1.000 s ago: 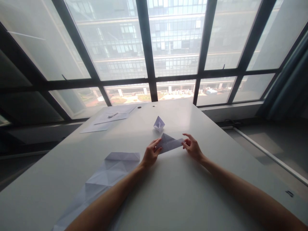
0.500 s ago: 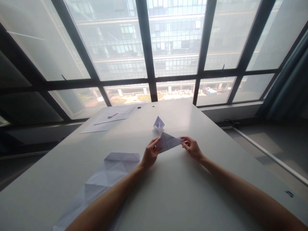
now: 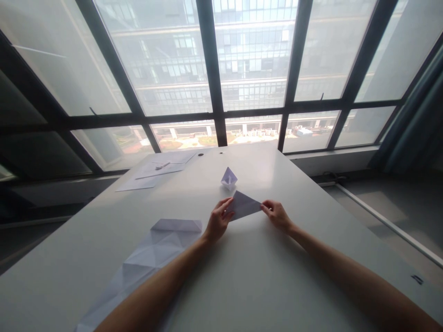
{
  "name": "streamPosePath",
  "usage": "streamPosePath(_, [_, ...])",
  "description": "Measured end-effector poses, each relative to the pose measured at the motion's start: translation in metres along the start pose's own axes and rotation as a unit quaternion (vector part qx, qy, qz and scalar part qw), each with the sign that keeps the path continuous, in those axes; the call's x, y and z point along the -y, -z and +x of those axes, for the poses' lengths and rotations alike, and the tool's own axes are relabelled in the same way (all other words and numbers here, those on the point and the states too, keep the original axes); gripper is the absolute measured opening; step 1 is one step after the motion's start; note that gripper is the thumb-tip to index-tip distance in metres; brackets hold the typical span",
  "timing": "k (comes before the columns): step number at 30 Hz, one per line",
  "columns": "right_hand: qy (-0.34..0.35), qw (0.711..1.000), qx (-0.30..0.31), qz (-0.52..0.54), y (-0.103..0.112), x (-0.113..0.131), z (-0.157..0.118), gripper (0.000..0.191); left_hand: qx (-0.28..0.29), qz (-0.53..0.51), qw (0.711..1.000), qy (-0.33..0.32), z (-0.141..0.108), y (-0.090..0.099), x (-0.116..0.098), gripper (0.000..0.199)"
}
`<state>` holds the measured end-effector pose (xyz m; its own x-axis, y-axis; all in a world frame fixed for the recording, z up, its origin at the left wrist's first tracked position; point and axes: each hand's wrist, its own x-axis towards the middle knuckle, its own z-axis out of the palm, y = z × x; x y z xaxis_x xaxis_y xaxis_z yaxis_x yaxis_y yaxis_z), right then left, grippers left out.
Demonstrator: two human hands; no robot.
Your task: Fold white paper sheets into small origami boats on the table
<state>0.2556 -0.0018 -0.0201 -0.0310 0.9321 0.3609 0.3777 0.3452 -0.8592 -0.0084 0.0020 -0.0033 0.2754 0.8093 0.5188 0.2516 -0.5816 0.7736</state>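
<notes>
A folded piece of white paper (image 3: 245, 205), roughly triangular, is held between both hands just above the table. My left hand (image 3: 218, 219) grips its left side, thumb below and fingers above. The right corner is pinched by my right hand (image 3: 275, 214) between thumb and fingertips. Right behind the folded paper stands a small paper boat (image 3: 229, 179) on the white table (image 3: 263, 276). A large creased sheet (image 3: 152, 258) lies to the left, partly hidden under my left forearm.
Flat paper sheets (image 3: 148, 177) lie at the table's far left, with a small white object (image 3: 162, 166) on them. A small dark item (image 3: 417, 279) is near the right edge. Tall windows with dark frames (image 3: 216, 83) rise behind the table.
The right part of the folded paper now looks flat, where a raised fold showed before. My right hand has shifted slightly and its fingers are closed tighter on the corner.
</notes>
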Motion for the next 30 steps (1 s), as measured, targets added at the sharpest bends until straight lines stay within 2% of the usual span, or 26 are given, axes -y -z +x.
streamPosePath(2, [-0.007, 1.0, 0.003, 0.022, 0.0, 0.001, 0.0, 0.023, -0.006, 0.037, 0.999, 0.002, 0.0, 0.0, 0.0, 0.044])
streamPosePath(5, [-0.006, 0.999, 0.0, 0.052, 0.001, 0.003, -0.001, 0.028, -0.007, 0.078, 0.997, 0.012, -0.001, -0.002, 0.003, 0.038])
streamPosePath(9, [-0.014, 0.998, -0.003, 0.062, 0.002, 0.005, -0.001, 0.03, 0.035, 0.105, 0.994, 0.007, -0.003, -0.005, 0.008, 0.025])
streamPosePath(11, [-0.021, 0.997, -0.003, 0.068, 0.003, 0.005, 0.0, 0.032, 0.042, 0.128, 0.991, -0.009, -0.003, -0.005, 0.008, 0.024])
streamPosePath(13, [-0.021, 0.997, -0.009, 0.069, 0.003, 0.005, 0.0, 0.03, 0.023, 0.154, 0.988, -0.008, -0.002, -0.005, 0.009, 0.025])
streamPosePath(16, [-0.012, 0.997, -0.028, 0.07, 0.003, 0.006, 0.001, 0.027, -0.023, 0.174, 0.984, 0.029, -0.001, -0.005, 0.012, 0.025])
streamPosePath(18, [-0.008, 0.996, -0.037, 0.08, 0.003, 0.006, 0.001, 0.028, -0.031, 0.165, 0.984, 0.057, 0.0, -0.005, 0.014, 0.025])
streamPosePath(23, [-0.005, 0.994, -0.051, 0.093, 0.004, 0.007, 0.001, 0.03, -0.008, 0.077, 0.992, 0.102, 0.003, -0.003, 0.015, 0.031])
streamPosePath(30, [-0.002, 0.994, -0.064, 0.094, 0.003, 0.007, 0.001, 0.03, -0.037, -0.031, 0.99, 0.131, 0.004, 0.004, 0.013, 0.037])
